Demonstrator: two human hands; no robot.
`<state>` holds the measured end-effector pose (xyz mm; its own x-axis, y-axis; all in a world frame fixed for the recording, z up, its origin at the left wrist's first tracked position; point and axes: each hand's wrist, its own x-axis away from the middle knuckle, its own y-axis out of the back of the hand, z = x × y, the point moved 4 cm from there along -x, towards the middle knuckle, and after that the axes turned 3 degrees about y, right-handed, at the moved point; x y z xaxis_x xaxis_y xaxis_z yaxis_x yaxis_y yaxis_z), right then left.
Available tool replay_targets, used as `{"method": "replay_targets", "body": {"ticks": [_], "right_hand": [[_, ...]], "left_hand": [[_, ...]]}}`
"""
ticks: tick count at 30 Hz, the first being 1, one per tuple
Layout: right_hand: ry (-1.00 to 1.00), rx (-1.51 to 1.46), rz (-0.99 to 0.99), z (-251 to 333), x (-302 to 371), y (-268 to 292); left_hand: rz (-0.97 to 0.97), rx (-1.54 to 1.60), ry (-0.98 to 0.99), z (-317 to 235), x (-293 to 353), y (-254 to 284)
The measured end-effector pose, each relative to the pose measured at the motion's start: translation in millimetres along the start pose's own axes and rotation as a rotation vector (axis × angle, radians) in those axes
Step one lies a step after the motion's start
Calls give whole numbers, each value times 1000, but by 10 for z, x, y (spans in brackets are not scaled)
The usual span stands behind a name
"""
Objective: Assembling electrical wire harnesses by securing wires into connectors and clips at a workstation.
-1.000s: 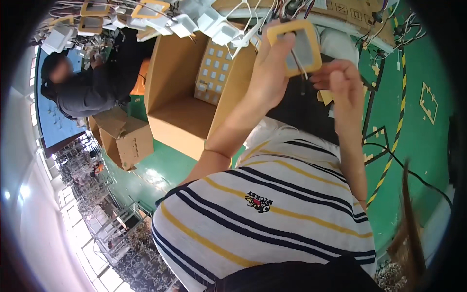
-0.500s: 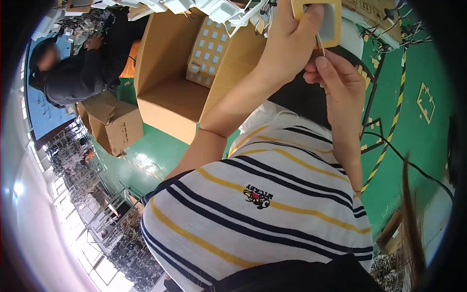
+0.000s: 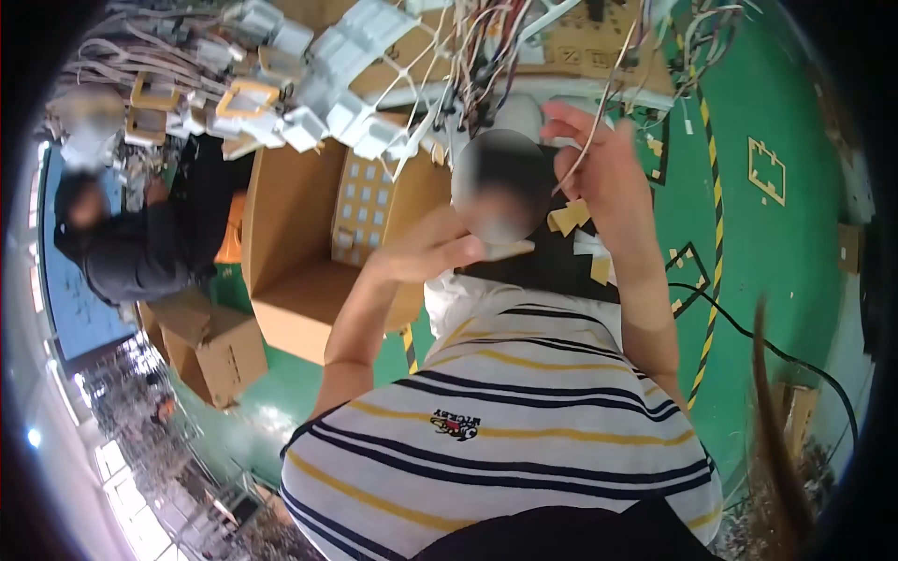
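In front of my waist, my left hand [image 3: 426, 251] is closed on a thin flat piece with a pale tan edge [image 3: 510, 250]. A round blurred patch hides most of what lies just beyond its fingers. To the right, my right hand [image 3: 603, 168] is raised, palm inward, with its fingers curled around a thin pinkish-white wire [image 3: 593, 126]. The wire slants from the bench edge down toward the blurred patch. Below both hands, a black cloth [image 3: 533, 269] covers my lap, with yellow paper scraps [image 3: 567, 218] on it.
White plastic housings [image 3: 355, 47] and bundled wires [image 3: 477, 65] crowd the bench edge ahead. An open cardboard box [image 3: 295, 201] stands to the left, near a smaller carton [image 3: 224, 360]. A person in dark clothes [image 3: 140, 243] sits beyond. Striped tape [image 3: 716, 234] and a black cable [image 3: 795, 351] cross the floor.
The hands have drawn apart and come lower. The yellow-framed grey plate in my left hand has tilted, showing mostly its edge. My right hand has risen along the wire. The view has shifted toward the bench.
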<state>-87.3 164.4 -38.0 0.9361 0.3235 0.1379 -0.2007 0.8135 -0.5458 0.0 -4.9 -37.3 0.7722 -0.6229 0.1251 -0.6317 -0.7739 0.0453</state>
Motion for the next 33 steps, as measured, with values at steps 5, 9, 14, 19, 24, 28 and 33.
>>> {"method": "replay_targets", "body": {"ticks": [5, 9, 14, 19, 24, 28, 33], "right_hand": [[436, 560, 534, -12, 332, -521], [329, 951, 723, -173, 599, -802], [858, 776, 608, 388, 481, -565], [808, 663, -567, 494, -776, 777], [341, 653, -49, 357, -1207, 929], [349, -10, 416, 647, -495, 7], [404, -19, 309, 875, -507, 223]], "left_hand": [[-404, 300, -75, -126, -186, 154], [-478, 24, -454, -656, -653, 320], [-499, 323, -248, -951, -390, 347], [-971, 14, -432, -1352, 34, 869], [-1571, -1435, -437, -1174, 146, 1112], [-1033, -523, -509, -791, -426, 348], [-233, 391, -47, -288, -797, -409]]}}
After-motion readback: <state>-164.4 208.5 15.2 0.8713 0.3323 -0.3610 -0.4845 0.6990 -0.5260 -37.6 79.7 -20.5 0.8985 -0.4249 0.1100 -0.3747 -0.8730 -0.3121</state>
